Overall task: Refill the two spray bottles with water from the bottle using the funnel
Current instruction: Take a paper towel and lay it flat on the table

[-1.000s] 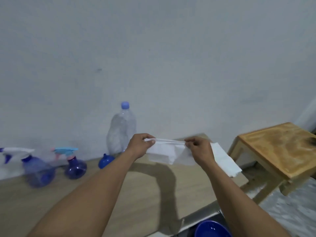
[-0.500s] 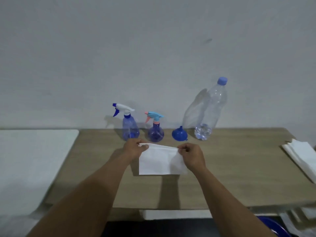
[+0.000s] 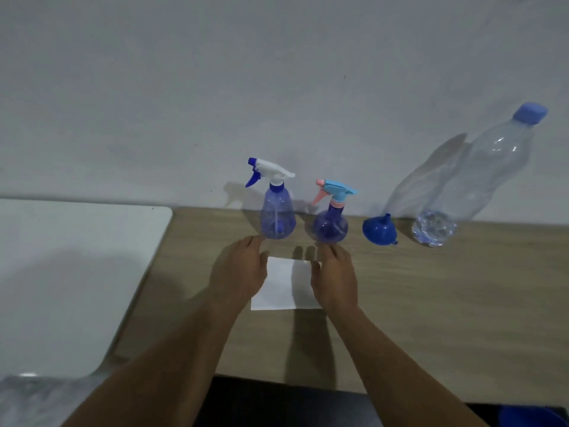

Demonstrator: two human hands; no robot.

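hands flat on the table point(image 3: 446, 303) now, left hand point(image 3: 238, 269) and right hand point(image 3: 334, 277) each spread open, palm down, resting on either edge of a white paper sheet point(image 3: 286, 283) that lies flat on the wood. neither hand grips anything; the fingers are loose and extended. just beyond the fingertips stand the two spray bottles: the taller one with the white and blue trigger point(image 3: 275, 204) on the left, the round one with the light blue and pink trigger point(image 3: 331, 215) to its right, both capped and upright against the far wall. right of them, the blue funnel point(image 3: 379, 231) sits mouth down, spout up, and further right the big clear water bottle point(image 3: 474, 180), blue cap on, with what looks like little water at the bottom. this reads as setup, a mat laid for spills, with no pouring begun. next move, i'd judge, calls for unscrewing a trigger head and seating the funnel in that neck.
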